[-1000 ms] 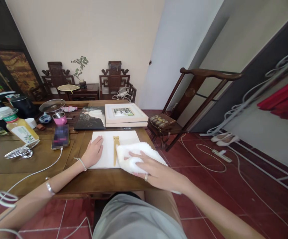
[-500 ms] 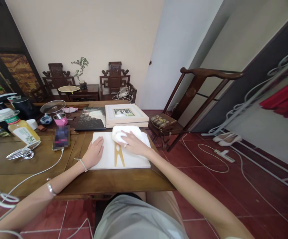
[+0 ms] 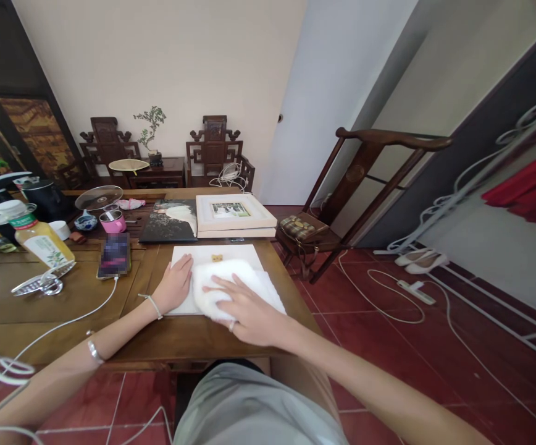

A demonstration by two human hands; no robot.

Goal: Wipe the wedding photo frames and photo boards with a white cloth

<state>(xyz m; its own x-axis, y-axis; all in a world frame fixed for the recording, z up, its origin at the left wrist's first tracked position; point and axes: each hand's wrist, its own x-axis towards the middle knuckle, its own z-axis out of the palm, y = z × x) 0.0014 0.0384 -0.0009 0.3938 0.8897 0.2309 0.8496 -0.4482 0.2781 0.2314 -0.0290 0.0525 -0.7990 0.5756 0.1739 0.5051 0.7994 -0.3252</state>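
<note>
A white flat board [image 3: 189, 254] lies on the wooden table [image 3: 64, 309] in front of me, with a small tan figure [image 3: 217, 258] showing near its far edge. My left hand [image 3: 173, 285] rests flat on the board's left side, fingers stretched out. My right hand [image 3: 240, 306] presses a white cloth [image 3: 231, 278] down on the near middle of the board, fingers spread over it. The cloth hides most of the tan figure.
Stacked white picture frames [image 3: 233, 213] and a dark photo print [image 3: 168, 221] lie behind the board. A phone [image 3: 114, 254] on a white cable, a juice bottle [image 3: 39, 241], a pink cup [image 3: 112, 220] and a small fan [image 3: 97, 198] sit left. A dark wooden chair [image 3: 342, 204] stands right.
My right hand has dragged the cloth from the board's far edge back toward me and to the left, covering the tan figure. My left hand has stayed in place.
</note>
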